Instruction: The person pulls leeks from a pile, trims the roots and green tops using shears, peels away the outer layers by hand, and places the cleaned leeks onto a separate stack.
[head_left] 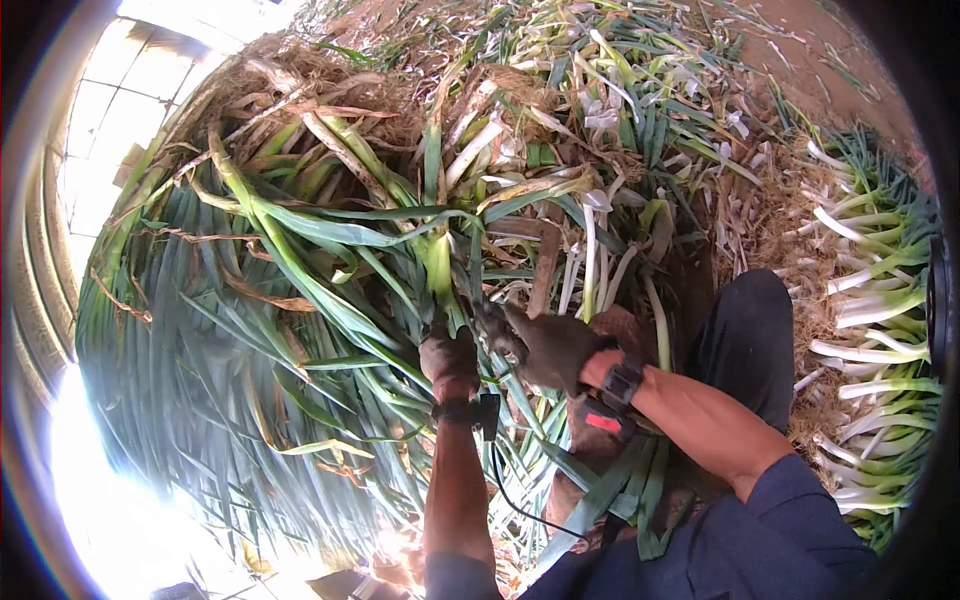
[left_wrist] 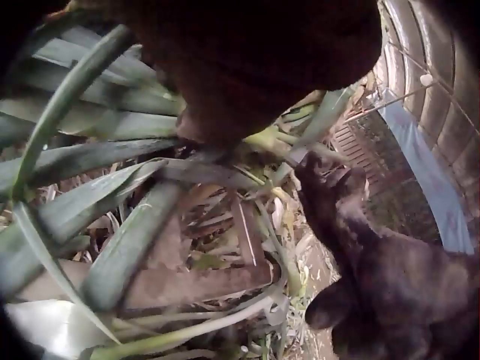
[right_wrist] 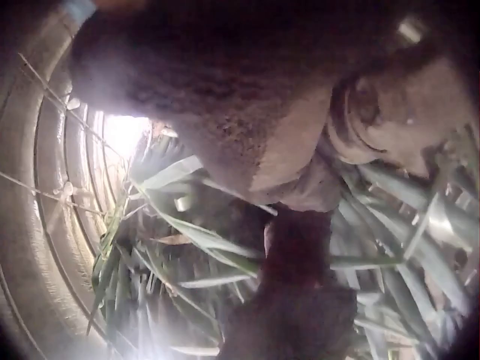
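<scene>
The gloved left hand [head_left: 448,358] grips a leek [head_left: 438,265] at the right side of a leafy heap [head_left: 250,370]; the gloved right hand [head_left: 548,345] is just beside it, its grip unclear. The leek is probably light, firm-stalked, with floppy, easily torn leaves, so best held around the stalk. Farther right, pale stalks [head_left: 880,310] lie in a row.

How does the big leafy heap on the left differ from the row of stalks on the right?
The heap is a broad mass; the row is a narrow band. The heap shows mostly long leaves, some brown and dry; the row shows many bright white stems. Both have green leaves.
</scene>
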